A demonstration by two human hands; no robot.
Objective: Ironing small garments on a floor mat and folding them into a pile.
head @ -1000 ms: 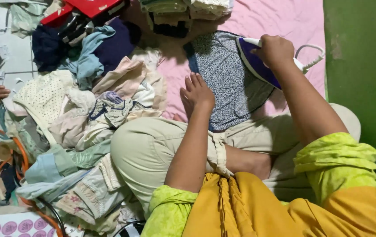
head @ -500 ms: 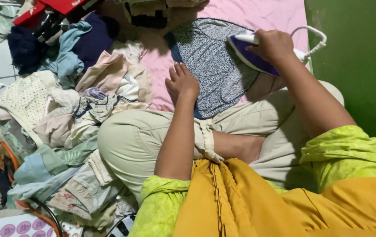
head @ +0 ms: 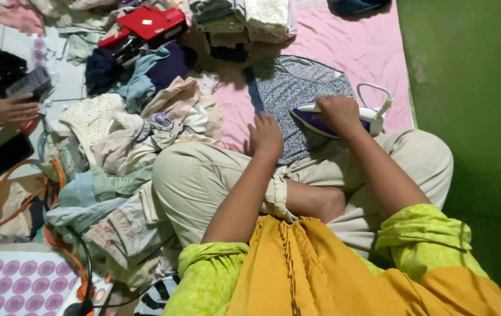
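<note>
I sit cross-legged on the floor. My right hand [head: 338,111] grips the handle of a purple and white clothes iron [head: 344,120], which rests on a grey speckled garment [head: 297,93] spread over a pink cloth [head: 350,41]. My left hand [head: 267,136] lies flat on the near edge of that garment, fingers together, holding nothing. The iron's white cord loop sticks up at its right end.
A heap of crumpled clothes [head: 139,134] lies to my left. Folded garments [head: 244,20] are stacked at the back, near a red box [head: 151,22]. Another person's hands [head: 4,108] hold a phone at the far left. A green wall [head: 467,88] is on the right.
My right hand has drawn the iron down the garment towards my knee. My left hand stays on the fabric's edge. The view has shifted, and the other person's hands show more.
</note>
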